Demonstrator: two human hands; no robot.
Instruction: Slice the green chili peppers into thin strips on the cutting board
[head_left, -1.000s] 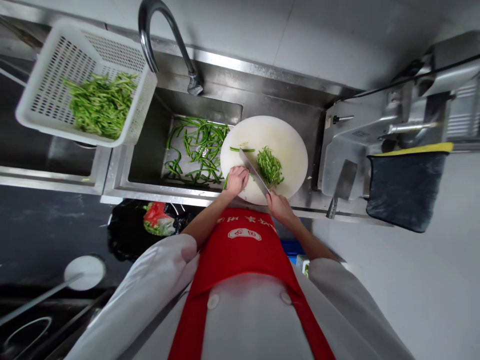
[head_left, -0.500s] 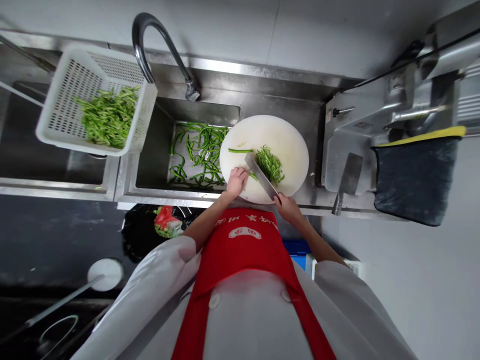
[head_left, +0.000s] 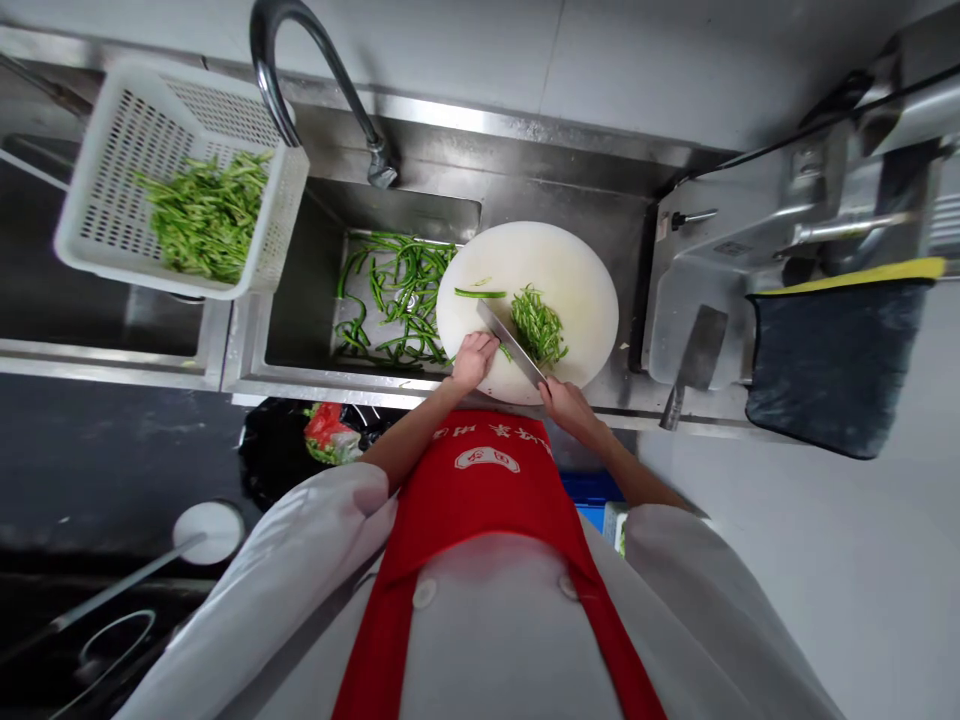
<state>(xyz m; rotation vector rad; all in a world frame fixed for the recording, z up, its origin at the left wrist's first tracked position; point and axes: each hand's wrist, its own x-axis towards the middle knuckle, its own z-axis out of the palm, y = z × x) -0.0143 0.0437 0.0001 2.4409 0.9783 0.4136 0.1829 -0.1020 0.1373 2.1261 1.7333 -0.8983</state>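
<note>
On the round white cutting board (head_left: 581, 290), my left hand (head_left: 474, 360) is closed, fingertips curled down on a green bean (head_left: 505, 351) whose end shows beside the knife; the rest is hidden under the fingers. My right hand (head_left: 568, 405) grips the handle of a kitchen knife (head_left: 517, 350), which lies slantwise across the board with its tip pointing up and left. Just right of the blade is a heap of thinly sliced green beans (head_left: 540, 325). One whole green bean (head_left: 480, 293) lies flat above my left hand.
Whole beans (head_left: 409, 280) lie in the steel sink (head_left: 304, 310) to the left. A white perforated basket (head_left: 112, 190) holds more slices. The faucet (head_left: 315, 40) arches over the sink. At right are a cleaver (head_left: 701, 350) and a dark cloth (head_left: 832, 360). A black bin bag (head_left: 270, 450) stands below.
The knife and my right hand have shifted slightly left, and the blade tip is closer to the left hand's side. The left hand stays on the bean. The view has moved slightly.
</note>
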